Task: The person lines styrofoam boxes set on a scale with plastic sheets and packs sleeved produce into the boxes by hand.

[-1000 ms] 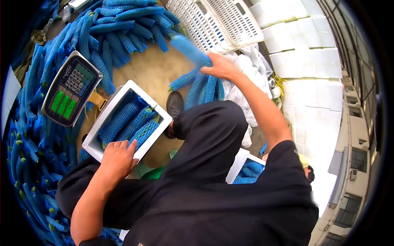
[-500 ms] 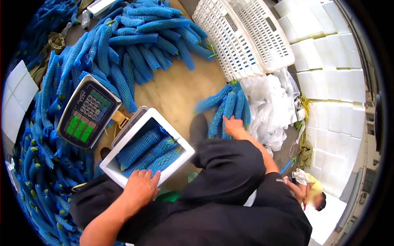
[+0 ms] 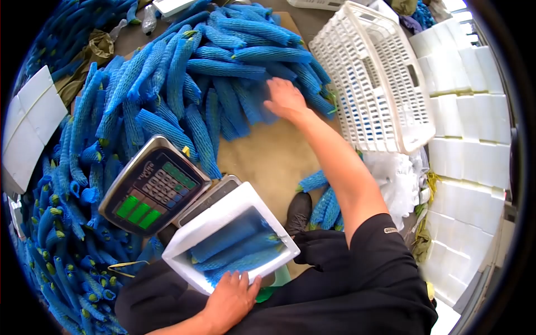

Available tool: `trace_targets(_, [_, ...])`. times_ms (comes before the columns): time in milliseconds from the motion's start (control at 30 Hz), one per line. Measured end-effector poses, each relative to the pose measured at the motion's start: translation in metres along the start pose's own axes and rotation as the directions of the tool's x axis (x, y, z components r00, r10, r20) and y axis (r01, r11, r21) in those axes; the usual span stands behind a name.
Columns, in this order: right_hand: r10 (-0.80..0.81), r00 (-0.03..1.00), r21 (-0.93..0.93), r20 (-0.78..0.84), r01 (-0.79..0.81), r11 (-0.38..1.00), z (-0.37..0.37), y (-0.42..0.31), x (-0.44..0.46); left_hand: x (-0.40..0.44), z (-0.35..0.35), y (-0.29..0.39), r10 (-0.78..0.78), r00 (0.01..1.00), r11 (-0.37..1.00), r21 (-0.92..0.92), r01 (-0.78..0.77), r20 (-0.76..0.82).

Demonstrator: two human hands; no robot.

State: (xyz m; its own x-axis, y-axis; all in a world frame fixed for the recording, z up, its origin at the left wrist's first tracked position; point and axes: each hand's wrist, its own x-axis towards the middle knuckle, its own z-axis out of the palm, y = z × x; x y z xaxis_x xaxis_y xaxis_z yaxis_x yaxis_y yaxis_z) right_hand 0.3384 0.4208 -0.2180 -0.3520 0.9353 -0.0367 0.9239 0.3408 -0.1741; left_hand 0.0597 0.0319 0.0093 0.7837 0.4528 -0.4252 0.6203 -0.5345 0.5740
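A white foam box [image 3: 195, 274] sits at the scale, with several long vegetables in blue net sleeves [image 3: 237, 248] lying inside. My left hand [image 3: 230, 301] is at its near rim, fingers hooked over the edge. My right hand [image 3: 287, 100] is stretched forward to the front of a big pile of the same netted vegetables [image 3: 223, 53]. Its thumb and fingers close on a blurred netted vegetable [image 3: 258, 106], partly hidden by the hand. Beyond my right forearm, a small group of netted vegetables [image 3: 321, 209] lies on the floor beside my shoe.
The digital scale [image 3: 151, 187] with lit green displays stands left of the box. White plastic crates [image 3: 385, 84] stand at the right, near clear plastic bags [image 3: 393, 178]. Stacked white foam boxes [image 3: 469, 167] line the right side. More netted vegetables [image 3: 53, 234] heap up at the left.
My right hand has left the small group at the right and reached forward to the big pile. My left hand stays at the box rim. The whole view has shifted.
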Motion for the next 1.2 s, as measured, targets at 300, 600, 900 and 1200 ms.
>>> trace_targets(300, [0.024, 0.98, -0.257, -0.2, -0.076, 0.964, 0.048, -0.093, 0.107, -0.006, 0.002, -0.015, -0.13, 0.991, 0.991, -0.039, 0.13, -0.009])
trace_targets(600, [-0.206, 0.967, -0.179, -0.149, 0.179, 0.968, -0.005, 0.026, 0.074, -0.004, -0.014, -0.029, -0.138, 0.99, 0.987, -0.087, 0.135, -0.036])
trace_targets(900, [-0.091, 0.98, -0.162, 0.175, 0.12, 0.979, -0.03, 0.083, 0.092, 0.0, 0.006, -0.02, -0.14, 0.99, 0.985, -0.099, 0.14, 0.011])
trace_targets(1200, [-0.061, 0.998, 0.026, 0.013, 0.06, 0.998, 0.004, 0.025, 0.012, 0.006, -0.006, -0.017, -0.08, 0.996, 0.994, 0.081, 0.077, 0.032])
